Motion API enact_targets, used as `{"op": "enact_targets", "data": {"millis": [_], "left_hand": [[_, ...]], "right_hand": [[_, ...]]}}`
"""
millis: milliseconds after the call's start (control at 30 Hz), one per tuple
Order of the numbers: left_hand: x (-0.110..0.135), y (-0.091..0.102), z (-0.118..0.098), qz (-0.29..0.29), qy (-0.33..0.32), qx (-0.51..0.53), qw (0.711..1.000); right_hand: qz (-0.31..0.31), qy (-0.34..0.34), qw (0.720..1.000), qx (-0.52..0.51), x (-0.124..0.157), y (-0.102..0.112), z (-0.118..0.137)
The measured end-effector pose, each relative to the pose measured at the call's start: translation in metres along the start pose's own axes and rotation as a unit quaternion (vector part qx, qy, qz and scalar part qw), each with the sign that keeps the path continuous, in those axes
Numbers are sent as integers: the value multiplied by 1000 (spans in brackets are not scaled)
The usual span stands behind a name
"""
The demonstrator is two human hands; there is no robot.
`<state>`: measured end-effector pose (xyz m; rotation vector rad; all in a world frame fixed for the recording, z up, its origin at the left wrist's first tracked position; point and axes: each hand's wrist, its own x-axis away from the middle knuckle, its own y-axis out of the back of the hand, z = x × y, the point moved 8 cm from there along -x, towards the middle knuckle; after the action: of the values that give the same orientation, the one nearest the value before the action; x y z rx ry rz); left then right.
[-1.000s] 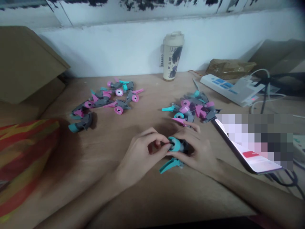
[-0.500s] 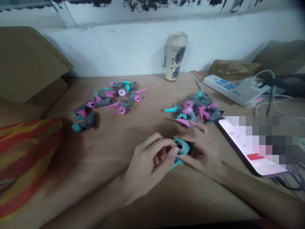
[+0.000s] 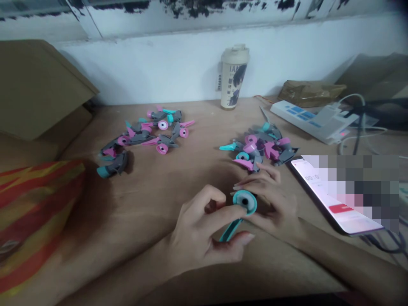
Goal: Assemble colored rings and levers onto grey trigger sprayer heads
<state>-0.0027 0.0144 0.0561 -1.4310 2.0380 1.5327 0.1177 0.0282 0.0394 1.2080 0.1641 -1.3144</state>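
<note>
A trigger sprayer head (image 3: 245,196) with a teal collar and teal trigger is gripped in my right hand (image 3: 270,204), the collar's opening facing me. Inside the collar lies a pale ring around a dark hole. My left hand (image 3: 204,225) presses a fingertip against the collar's lower inner rim, its thumb spread away below the trigger. Most of the sprayer's grey body is hidden behind the right fingers. Just beyond that hand sits a pile of grey, pink and teal sprayer heads (image 3: 270,149). Several more sprayer heads (image 3: 137,138) lie in a loose group farther left.
A coffee cup (image 3: 234,78) stands against the wall. On the right are a white power strip (image 3: 306,119) with cables, a taped brown package (image 3: 309,92) and a lit phone (image 3: 334,199). A cardboard box (image 3: 41,85) and a red-yellow striped bag (image 3: 41,221) occupy the left.
My left hand's pinch at the collar has come apart; the thumb has dropped away and one finger presses the rim. The collar has tilted more toward me, showing its pale ring.
</note>
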Motion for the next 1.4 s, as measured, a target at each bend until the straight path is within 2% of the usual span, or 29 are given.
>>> {"op": "enact_targets", "data": {"millis": [200,400,533,700,900,1133,1233,1333,1400], "left_hand": [[3,-9,-2,34,8,-21,999],[8,-8,3,12,-38,-74,996],[8,-6,4,3,-44,-96,994],[4,0,8,-15,1,-95,995],[1,-3,11,8,16,-40,999],[6,-11,15,39,104,3,994],[8,-13,20,50,114,15,992],[5,-2,30,29,93,-11,995],[0,15,48,-20,98,-89,991]], "right_hand": [[11,21,1000,8,-1,-2,1],[17,1,1000,22,-3,-5,-1],[13,-1,999,36,-4,-2,-1],[12,-3,999,50,-3,-2,-2],[17,-1,998,63,-3,-3,-1],[27,2,996,91,-3,-6,-5],[36,-4,994,99,-6,-8,-6],[33,-8,993,116,-11,-5,-6],[19,-21,990,141,-15,1,-10]]}}
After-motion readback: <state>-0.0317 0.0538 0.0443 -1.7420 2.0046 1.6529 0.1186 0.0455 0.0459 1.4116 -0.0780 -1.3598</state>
